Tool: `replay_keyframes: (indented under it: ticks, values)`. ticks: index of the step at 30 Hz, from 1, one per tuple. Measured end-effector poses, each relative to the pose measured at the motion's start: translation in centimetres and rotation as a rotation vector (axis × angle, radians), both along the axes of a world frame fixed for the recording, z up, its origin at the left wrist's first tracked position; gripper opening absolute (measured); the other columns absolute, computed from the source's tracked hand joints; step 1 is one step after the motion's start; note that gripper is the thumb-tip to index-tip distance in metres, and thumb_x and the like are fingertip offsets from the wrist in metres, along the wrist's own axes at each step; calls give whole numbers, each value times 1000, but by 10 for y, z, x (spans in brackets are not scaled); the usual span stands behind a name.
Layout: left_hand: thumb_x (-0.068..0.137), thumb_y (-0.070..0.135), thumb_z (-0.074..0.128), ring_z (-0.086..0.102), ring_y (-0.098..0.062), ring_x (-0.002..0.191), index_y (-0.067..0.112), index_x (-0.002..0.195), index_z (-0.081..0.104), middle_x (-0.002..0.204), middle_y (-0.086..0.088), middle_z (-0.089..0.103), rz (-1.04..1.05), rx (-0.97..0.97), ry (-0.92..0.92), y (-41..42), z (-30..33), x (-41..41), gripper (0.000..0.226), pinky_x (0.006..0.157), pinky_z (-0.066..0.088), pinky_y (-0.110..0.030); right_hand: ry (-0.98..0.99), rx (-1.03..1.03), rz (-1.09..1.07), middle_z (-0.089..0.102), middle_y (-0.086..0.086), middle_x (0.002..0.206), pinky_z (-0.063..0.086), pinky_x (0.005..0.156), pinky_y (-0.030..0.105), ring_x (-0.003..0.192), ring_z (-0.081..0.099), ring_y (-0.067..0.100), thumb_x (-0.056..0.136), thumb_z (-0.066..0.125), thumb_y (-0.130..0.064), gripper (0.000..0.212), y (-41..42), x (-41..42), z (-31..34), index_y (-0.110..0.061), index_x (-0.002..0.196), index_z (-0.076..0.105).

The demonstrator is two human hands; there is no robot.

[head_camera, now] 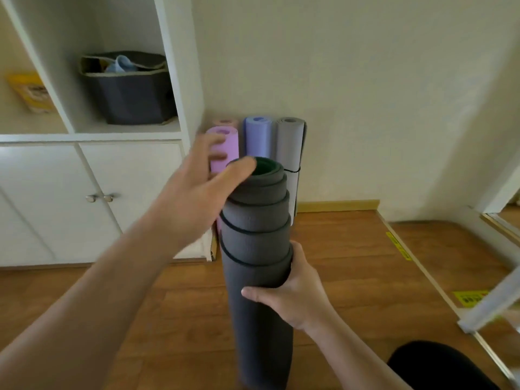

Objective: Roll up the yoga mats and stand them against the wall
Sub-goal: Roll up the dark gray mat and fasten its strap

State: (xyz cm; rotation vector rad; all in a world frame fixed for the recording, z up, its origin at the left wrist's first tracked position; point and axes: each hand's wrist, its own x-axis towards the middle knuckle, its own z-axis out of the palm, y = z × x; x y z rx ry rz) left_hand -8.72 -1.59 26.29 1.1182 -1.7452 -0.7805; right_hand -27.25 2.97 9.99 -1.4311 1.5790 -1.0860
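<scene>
**A:** What occupies the centre of the view?

**B:** A rolled dark grey yoga mat [257, 249], held roughly upright above the wooden floor [351, 249]. Its coils telescope upward, each inner turn standing higher than the one outside it, and a green lining shows at the open top.

**A:** How do the hands meet it?

**B:** The right hand [292, 291] grips the roll at mid-height, thumb across the near face and fingers wrapped round the far side. The left hand [202, 187] is spread wide, fingers straight, at the top of the roll; its thumb lies against the uppermost rim. Its fingertips are motion-blurred, so any further contact cannot be judged.

**A:** And behind it?

**B:** Four rolled mats stand on end against the cream wall [365, 94], side by side: a pink mat [228, 144], a peach mat [225, 122] just behind it, a lavender mat [257, 136], and a light grey mat [289, 147] bound by a thin black band.

**A:** What lies to the left?

**B:** A white cabinet [84, 192] with two knobbed doors. In the open shelf above sits a dark fabric bin [132, 99] containing something pale blue; a yellow box [31, 91] rests in the neighbouring compartment.
</scene>
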Motion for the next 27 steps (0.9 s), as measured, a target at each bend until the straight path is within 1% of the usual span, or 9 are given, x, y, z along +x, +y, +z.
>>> replay_keyframes:
  ticks: [3, 5, 7, 10, 13, 16, 21, 24, 27]
  values:
    - [88, 85, 44, 62, -20, 107, 36, 116, 59, 117, 1, 60, -2, -168, -510, -20, 37, -31, 58, 90, 53, -44, 8, -3, 37, 65, -31, 118, 55, 80, 15, 109, 61, -10, 53, 102, -49, 92, 5, 2, 1, -55, 124, 43]
    - [92, 82, 41, 60, -14, 92, 37, 107, 62, 102, 6, 62, -39, -121, -834, -26, 35, -51, 52, 80, 50, -39, 17, -3, 42, 66, -28, 117, 54, 79, 15, 108, 61, -8, 54, 102, -49, 89, 7, 1, 1, -56, 120, 42]
    - [99, 71, 41, 57, -11, 84, 35, 97, 61, 93, 9, 63, -31, -86, -995, -30, 23, -62, 41, 71, 44, -34, 29, 25, 57, 63, -27, 117, 51, 79, 14, 107, 59, -7, 56, 102, -47, 88, 9, -2, 1, -57, 116, 39]
    - [102, 60, 43, 58, -14, 84, 34, 92, 58, 91, 8, 64, -49, -100, -1013, -31, 13, -65, 32, 68, 43, -34, 57, 59, 108, 56, -29, 126, 53, 95, 22, 112, 56, -6, 60, 102, -44, 99, 9, -9, -4, -62, 128, 32]
    - [102, 58, 42, 60, -17, 92, 39, 105, 59, 103, 9, 63, -66, -100, -1002, -28, 6, -64, 26, 82, 52, -42, 113, 88, 143, 56, -21, 137, 52, 109, 38, 128, 54, 8, 57, 100, -47, 122, 8, -15, -7, -54, 151, 21]
    - [102, 56, 40, 61, -23, 95, 38, 107, 58, 106, 5, 62, -44, -79, -1004, -24, -5, -62, 26, 86, 54, -48, 195, 132, 152, 58, -20, 125, 53, 100, 34, 118, 57, 10, 63, 101, -41, 96, 10, -19, -6, -43, 134, 37]
    - [99, 58, 35, 62, -23, 93, 42, 108, 55, 108, 7, 60, -7, -44, -1005, -20, -10, -57, 28, 86, 54, -48, 342, 157, 162, 61, -12, 111, 54, 83, 30, 104, 62, 13, 72, 98, -35, 67, 10, -28, -4, -33, 113, 45]
    - [100, 57, 37, 62, -21, 91, 41, 109, 56, 108, 5, 62, -9, -13, -1003, -21, -15, -51, 26, 85, 55, -47, 439, 95, 198, 61, -10, 115, 55, 92, 33, 109, 62, 15, 85, 88, -28, 42, 11, -32, -5, -29, 117, 61]
    - [101, 55, 38, 62, -21, 92, 41, 110, 57, 108, 5, 62, -11, -15, -1001, -16, -19, -47, 25, 84, 56, -47, 461, 23, 235, 60, -10, 116, 55, 95, 35, 106, 59, 13, 88, 85, -26, 34, 13, -31, -5, -27, 117, 65]
